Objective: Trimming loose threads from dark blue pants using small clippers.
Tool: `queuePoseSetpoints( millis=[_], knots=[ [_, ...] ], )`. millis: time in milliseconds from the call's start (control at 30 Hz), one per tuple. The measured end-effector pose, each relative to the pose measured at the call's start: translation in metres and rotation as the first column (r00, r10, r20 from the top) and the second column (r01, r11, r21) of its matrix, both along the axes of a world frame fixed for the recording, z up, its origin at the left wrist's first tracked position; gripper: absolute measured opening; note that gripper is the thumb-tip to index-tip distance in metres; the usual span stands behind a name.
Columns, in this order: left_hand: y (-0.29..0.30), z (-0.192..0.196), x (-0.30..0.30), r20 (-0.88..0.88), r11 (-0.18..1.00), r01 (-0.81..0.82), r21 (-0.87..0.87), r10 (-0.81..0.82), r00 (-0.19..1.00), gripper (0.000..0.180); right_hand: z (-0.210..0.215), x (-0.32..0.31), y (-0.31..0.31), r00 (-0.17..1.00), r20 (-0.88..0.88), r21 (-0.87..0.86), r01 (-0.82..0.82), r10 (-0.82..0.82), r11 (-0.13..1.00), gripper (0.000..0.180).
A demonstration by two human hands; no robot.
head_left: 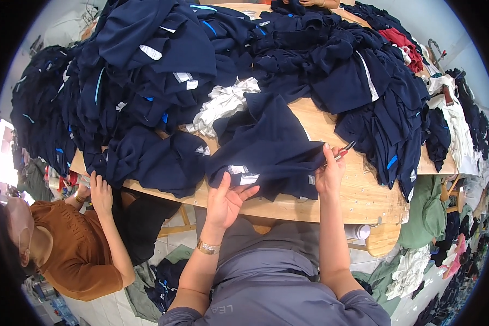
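A navy garment (pixel 271 146) with white labels lies in front of me on the table, its near edge lifted. My left hand (pixel 227 202) is palm up at its left near edge, thumb and fingers spread beside a white label (pixel 249 179). Whether the fingertips touch the cloth, I cannot tell. At the right edge my right hand (pixel 330 171) is closed, pinching the cloth. That same hand holds a small pair of thread snips (pixel 342 152) with red on the handle, dark tips pointing up and right.
Navy garments (pixel 152 60) heap high at the left, with another pile (pixel 380 108) at the right. White cloth (pixel 225 106) lies behind my piece. A co-worker in a brown shirt (pixel 73 250) sits at the left; another person's hands (pixel 318 3) show across the wooden table (pixel 369 201).
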State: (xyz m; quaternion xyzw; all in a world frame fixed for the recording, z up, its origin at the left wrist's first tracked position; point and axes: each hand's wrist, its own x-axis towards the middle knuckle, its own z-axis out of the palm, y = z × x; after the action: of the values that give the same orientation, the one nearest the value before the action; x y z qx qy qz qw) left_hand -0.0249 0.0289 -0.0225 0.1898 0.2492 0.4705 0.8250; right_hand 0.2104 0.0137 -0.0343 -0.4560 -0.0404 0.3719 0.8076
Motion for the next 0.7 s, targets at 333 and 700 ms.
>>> queuePoseSetpoints(
  millis=[333, 700],
  knots=[
    [-0.003, -0.002, 0.003, -0.201, 0.992, 0.006, 0.129, 0.02, 0.979, 0.021, -0.005, -0.02, -0.017, 0.28, 0.949, -0.22, 0.262, 0.144, 0.94, 0.027],
    [-0.006, 0.003, 0.011, -0.395, 0.93, 0.023, 0.368, 0.134, 0.909, 0.015, 0.019, -0.069, -0.032, 0.297, 0.763, -0.415, -0.455, 0.574, 0.787, 0.03]
  ],
)
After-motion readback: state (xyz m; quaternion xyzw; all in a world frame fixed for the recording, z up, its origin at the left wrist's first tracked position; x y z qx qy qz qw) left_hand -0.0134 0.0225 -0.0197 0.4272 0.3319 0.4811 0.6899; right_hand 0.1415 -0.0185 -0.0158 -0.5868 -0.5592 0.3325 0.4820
